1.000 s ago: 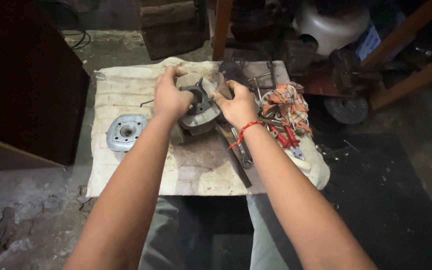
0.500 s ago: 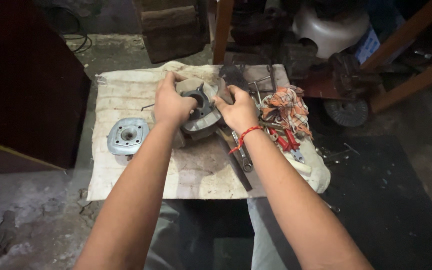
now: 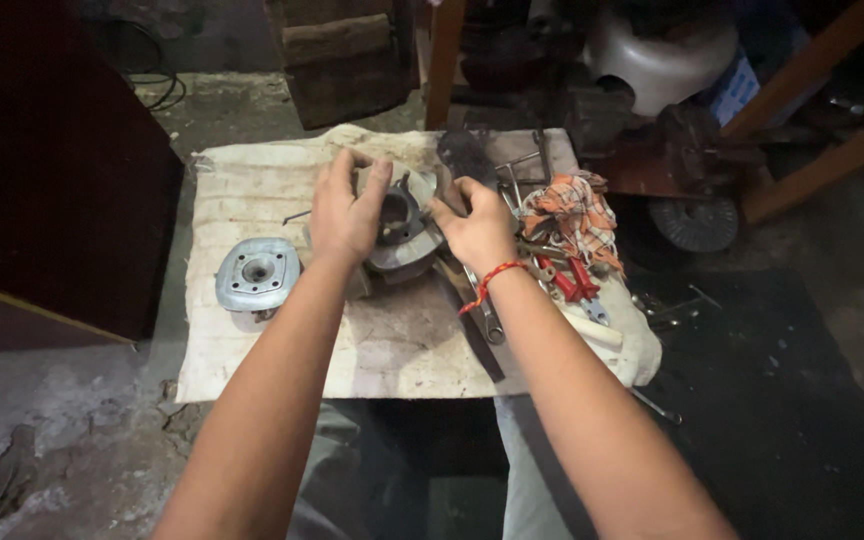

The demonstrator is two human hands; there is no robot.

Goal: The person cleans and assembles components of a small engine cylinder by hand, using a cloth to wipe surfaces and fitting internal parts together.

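Engine cylinder [image 3: 402, 228] gripped between both hands [image 3: 347, 212]

Dull grey cast-metal cylinder [image 3: 402, 225] and cylinder head [image 3: 257, 273] on rough, stained off-white cloth [image 3: 352, 350].

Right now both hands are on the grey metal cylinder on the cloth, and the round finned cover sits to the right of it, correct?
Not quite. Both the left hand and right hand do grip the cylinder on the cloth, but the head view shows the cover lying to the left of it, not the right.
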